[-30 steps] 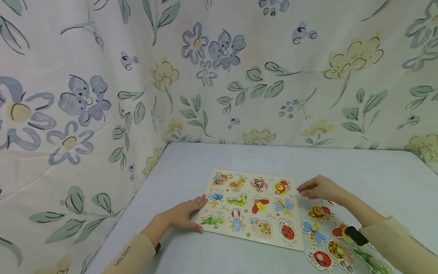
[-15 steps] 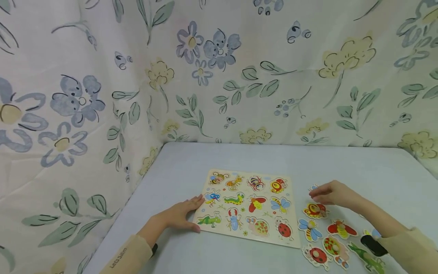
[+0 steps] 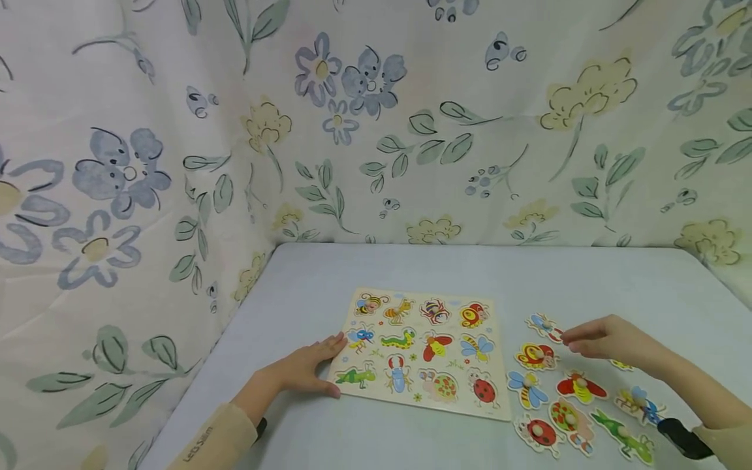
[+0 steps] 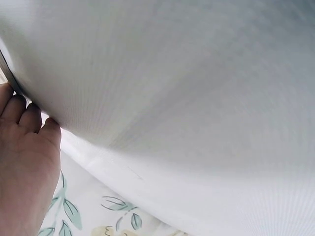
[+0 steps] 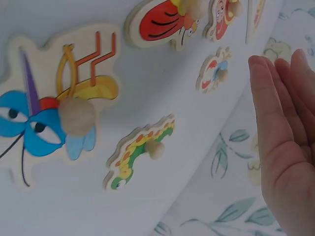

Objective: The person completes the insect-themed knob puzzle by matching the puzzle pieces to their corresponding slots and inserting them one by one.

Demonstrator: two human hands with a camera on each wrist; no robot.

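Note:
A wooden insect puzzle board lies on the table with rows of printed insects. My left hand rests at its left side, fingertips on the edge and thumb near the front corner. My right hand hovers right of the board, fingers extended and holding nothing. Its fingertips overlap the end of a blue stag beetle piece. Nearer me lie knobbed pieces: a red-and-yellow butterfly, a red-winged firefly, a snail and a ladybug. The right wrist view shows a caterpillar piece and a mosquito piece.
A blue-winged striped insect piece lies close to the board's right edge. A green grasshopper piece sits near the front right. Floral curtain hangs behind and left of the white table.
My right hand has moved right, away from the board and over the loose pieces, uncovering the beetle and mosquito pieces. The left hand keeps its place at the board. The head view has shifted slightly.

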